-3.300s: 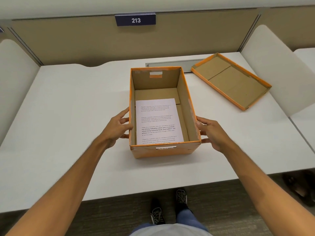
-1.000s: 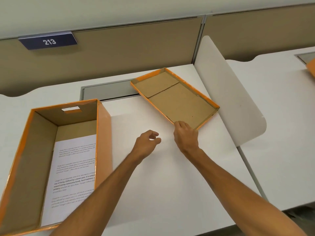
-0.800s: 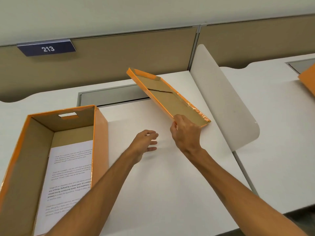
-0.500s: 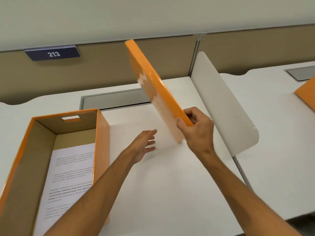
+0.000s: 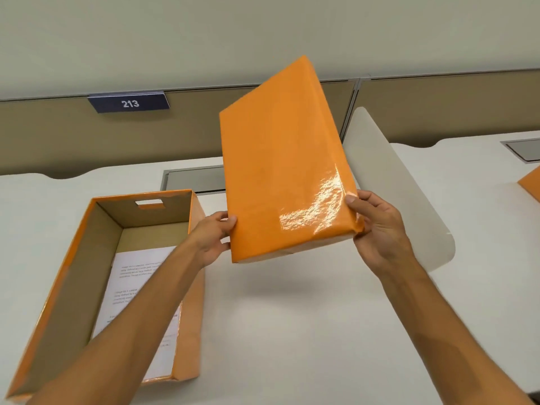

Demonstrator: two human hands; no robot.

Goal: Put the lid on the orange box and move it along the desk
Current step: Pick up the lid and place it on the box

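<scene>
Flipped glossy side up now, the lid [image 5: 280, 159] hangs gripped by both hands, left hand [image 5: 210, 238] and right hand [image 5: 377, 226], above the desk [image 5: 292, 317], seemingly right of the open orange box [image 5: 87, 287].

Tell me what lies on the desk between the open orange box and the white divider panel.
Nothing rests there: in the head view that stretch of desk between the orange box and the divider panel is bare; the lid hangs above it.

L hand [image 5: 211, 235] + R hand [image 5: 377, 226] raised, gripping
</scene>
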